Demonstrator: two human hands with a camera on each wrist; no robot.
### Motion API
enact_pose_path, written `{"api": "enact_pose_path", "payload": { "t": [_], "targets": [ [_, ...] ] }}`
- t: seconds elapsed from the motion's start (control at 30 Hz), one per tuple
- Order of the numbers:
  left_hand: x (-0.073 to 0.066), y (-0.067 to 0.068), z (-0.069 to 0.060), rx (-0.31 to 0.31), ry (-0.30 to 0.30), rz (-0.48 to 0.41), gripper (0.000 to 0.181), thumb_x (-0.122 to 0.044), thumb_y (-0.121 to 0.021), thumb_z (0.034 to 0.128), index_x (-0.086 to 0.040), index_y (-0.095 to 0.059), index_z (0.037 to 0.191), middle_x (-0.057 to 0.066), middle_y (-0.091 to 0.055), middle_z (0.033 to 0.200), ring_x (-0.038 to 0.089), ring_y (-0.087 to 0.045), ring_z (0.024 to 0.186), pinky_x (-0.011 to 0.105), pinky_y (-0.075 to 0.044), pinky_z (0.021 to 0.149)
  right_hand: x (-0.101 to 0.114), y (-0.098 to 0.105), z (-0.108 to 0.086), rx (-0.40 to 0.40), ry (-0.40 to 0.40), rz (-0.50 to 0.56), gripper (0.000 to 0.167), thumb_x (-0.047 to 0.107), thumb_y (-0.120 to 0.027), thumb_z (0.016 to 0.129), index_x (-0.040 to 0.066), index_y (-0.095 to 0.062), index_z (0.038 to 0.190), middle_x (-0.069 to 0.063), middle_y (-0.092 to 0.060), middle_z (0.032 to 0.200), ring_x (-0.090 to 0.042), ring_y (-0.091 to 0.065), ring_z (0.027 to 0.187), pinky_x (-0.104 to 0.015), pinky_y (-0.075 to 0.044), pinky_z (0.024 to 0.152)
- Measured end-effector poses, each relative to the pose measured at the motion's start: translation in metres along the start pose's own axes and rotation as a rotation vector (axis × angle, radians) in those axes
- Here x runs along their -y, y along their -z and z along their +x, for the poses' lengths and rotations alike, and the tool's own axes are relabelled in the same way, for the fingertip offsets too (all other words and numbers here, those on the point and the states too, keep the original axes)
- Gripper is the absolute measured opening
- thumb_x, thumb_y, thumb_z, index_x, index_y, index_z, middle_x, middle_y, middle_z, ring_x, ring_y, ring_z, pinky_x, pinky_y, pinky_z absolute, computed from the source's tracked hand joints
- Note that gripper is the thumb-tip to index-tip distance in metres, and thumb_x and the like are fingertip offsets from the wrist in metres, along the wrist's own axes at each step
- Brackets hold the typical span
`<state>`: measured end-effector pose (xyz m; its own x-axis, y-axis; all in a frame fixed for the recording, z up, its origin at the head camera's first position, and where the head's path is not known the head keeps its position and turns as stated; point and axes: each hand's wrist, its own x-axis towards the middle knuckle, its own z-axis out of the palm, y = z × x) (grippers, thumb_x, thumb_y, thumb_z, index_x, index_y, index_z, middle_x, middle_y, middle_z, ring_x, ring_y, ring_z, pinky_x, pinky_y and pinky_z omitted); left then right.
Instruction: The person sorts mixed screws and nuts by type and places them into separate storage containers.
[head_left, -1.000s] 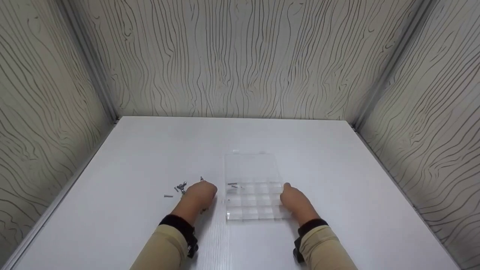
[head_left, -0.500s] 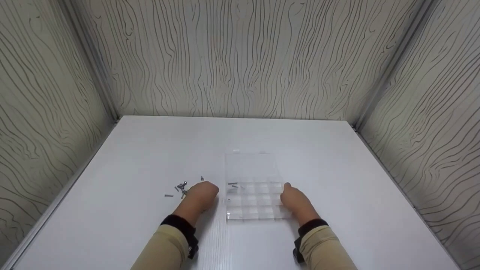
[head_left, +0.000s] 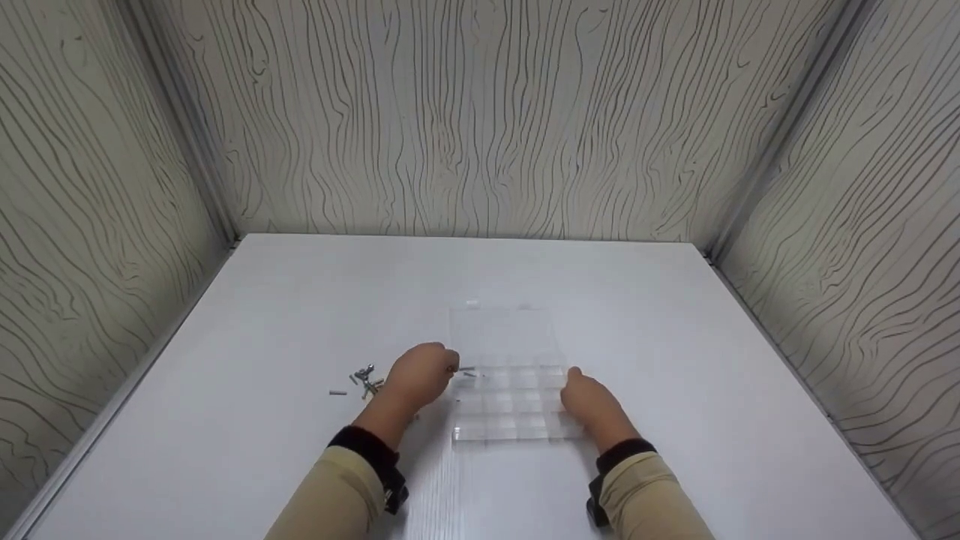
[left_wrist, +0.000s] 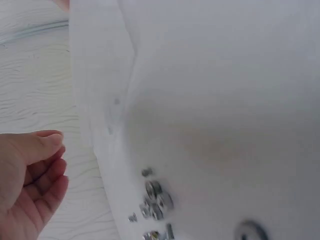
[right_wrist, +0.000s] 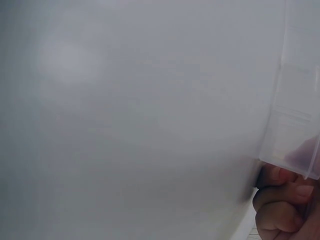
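A clear plastic compartment box lies open on the white table, its lid folded back. My right hand grips the box's right side; in the right wrist view its curled fingers are at the box corner. Over the box's upper left compartment is my left hand, thumb and index fingertip pinched together, with a tiny dark bit showing there that looks like a small screw. The left wrist view hides what lies between them. Screws rest in that upper left compartment. Left of the hand lies a pile of screws.
A single screw lies apart at the pile's left. Small metal pieces are clustered on the table in the left wrist view, with a blurred round dark object at its lower edge. Wood-grain panels enclose the table.
My left hand has moved right and away from me, from beside the screws to the box's upper left compartment. The right hand and the box have stayed in place.
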<state>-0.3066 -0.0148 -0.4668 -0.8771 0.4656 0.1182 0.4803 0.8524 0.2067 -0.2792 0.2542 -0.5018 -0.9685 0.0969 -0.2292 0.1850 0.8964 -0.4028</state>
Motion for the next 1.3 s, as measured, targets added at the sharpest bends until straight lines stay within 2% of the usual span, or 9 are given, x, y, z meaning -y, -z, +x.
{"api": "enact_pose_path", "payload": {
  "t": [0.17, 0.37, 0.47, 0.57, 0.77, 0.93, 1.03, 1.2, 1.3],
  "targets": [
    [-0.011, -0.002, 0.002, -0.049, -0.067, -0.016, 0.008, -0.012, -0.059, 0.0866, -0.015, -0.066, 0.086, -0.001, -0.065, 0.080, 0.016, -0.062, 0.076, 0.029, -0.051, 0.065, 0.000, -0.001, 0.001, -0.005, -0.002, 0.005, 0.048, 0.010, -0.031, 0.093, -0.014, -0.027, 0.134, -0.033, -0.046, 0.124, -0.045, -0.044, 0.116, -0.052, -0.036, 0.098],
    [-0.014, -0.012, 0.002, -0.041, -0.085, 0.036, 0.009, -0.010, -0.059, 0.0845, -0.015, -0.063, 0.077, -0.003, -0.060, 0.071, 0.014, -0.058, 0.067, 0.027, -0.049, 0.059, 0.000, -0.003, 0.000, -0.018, 0.014, -0.002, 0.046, 0.010, -0.031, 0.092, -0.014, -0.030, 0.131, -0.032, -0.050, 0.118, -0.044, -0.048, 0.111, -0.051, -0.039, 0.095],
    [-0.014, -0.015, 0.001, -0.033, -0.100, 0.054, 0.009, -0.009, -0.063, 0.0812, -0.015, -0.065, 0.075, -0.004, -0.057, 0.071, 0.013, -0.056, 0.068, 0.024, -0.049, 0.060, 0.000, -0.003, -0.001, -0.017, 0.030, -0.026, 0.044, 0.009, -0.032, 0.092, -0.015, -0.033, 0.128, -0.031, -0.054, 0.111, -0.043, -0.052, 0.105, -0.050, -0.043, 0.090],
    [-0.013, -0.017, 0.001, -0.033, -0.106, 0.085, 0.008, -0.010, -0.066, 0.0793, -0.016, -0.068, 0.075, -0.005, -0.056, 0.072, 0.011, -0.055, 0.071, 0.022, -0.049, 0.061, 0.000, -0.002, -0.001, -0.010, 0.034, -0.028, 0.044, 0.010, -0.032, 0.092, -0.015, -0.032, 0.129, -0.032, -0.053, 0.113, -0.042, -0.052, 0.106, -0.051, -0.043, 0.090],
    [-0.010, -0.016, 0.000, -0.020, -0.114, 0.118, 0.005, -0.014, -0.066, 0.0790, -0.017, -0.069, 0.077, -0.005, -0.058, 0.075, 0.012, -0.055, 0.073, 0.023, -0.049, 0.062, 0.001, -0.001, -0.001, 0.000, 0.029, -0.012, 0.047, 0.010, -0.031, 0.093, -0.016, -0.027, 0.131, -0.034, -0.048, 0.119, -0.045, -0.047, 0.112, -0.053, -0.039, 0.095],
    [-0.004, -0.008, -0.002, -0.017, -0.121, 0.088, 0.009, -0.009, -0.066, 0.0767, -0.014, -0.069, 0.083, -0.002, -0.061, 0.080, 0.016, -0.058, 0.077, 0.027, -0.051, 0.065, 0.000, -0.001, -0.001, -0.020, 0.055, -0.032, 0.044, 0.009, -0.032, 0.092, -0.017, -0.032, 0.127, -0.034, -0.053, 0.112, -0.045, -0.050, 0.107, -0.051, -0.041, 0.092],
    [0.000, -0.002, -0.004, 0.011, -0.090, 0.067, 0.007, -0.008, -0.065, 0.0782, -0.013, -0.067, 0.082, -0.001, -0.061, 0.078, 0.016, -0.059, 0.075, 0.028, -0.051, 0.065, -0.001, 0.000, -0.001, -0.035, 0.071, -0.038, 0.041, 0.008, -0.033, 0.091, -0.016, -0.036, 0.123, -0.032, -0.055, 0.106, -0.044, -0.053, 0.102, -0.051, -0.043, 0.089],
    [0.006, 0.004, -0.010, 0.159, 0.041, 0.010, 0.010, -0.007, -0.063, 0.0798, -0.014, -0.062, 0.074, -0.004, -0.056, 0.068, 0.013, -0.053, 0.064, 0.027, -0.048, 0.059, -0.002, 0.000, -0.002, -0.038, 0.071, -0.023, 0.043, 0.007, -0.032, 0.090, -0.017, -0.034, 0.126, -0.033, -0.054, 0.108, -0.044, -0.052, 0.103, -0.051, -0.042, 0.090],
    [0.009, 0.002, -0.013, 0.233, 0.088, 0.024, 0.011, -0.007, -0.065, 0.0774, -0.015, -0.062, 0.071, -0.005, -0.055, 0.065, 0.013, -0.051, 0.060, 0.027, -0.047, 0.056, -0.002, 0.001, -0.002, -0.039, 0.071, -0.017, 0.044, 0.006, -0.032, 0.090, -0.017, -0.033, 0.127, -0.034, -0.053, 0.111, -0.045, -0.051, 0.106, -0.051, -0.041, 0.091]
  ]
}}
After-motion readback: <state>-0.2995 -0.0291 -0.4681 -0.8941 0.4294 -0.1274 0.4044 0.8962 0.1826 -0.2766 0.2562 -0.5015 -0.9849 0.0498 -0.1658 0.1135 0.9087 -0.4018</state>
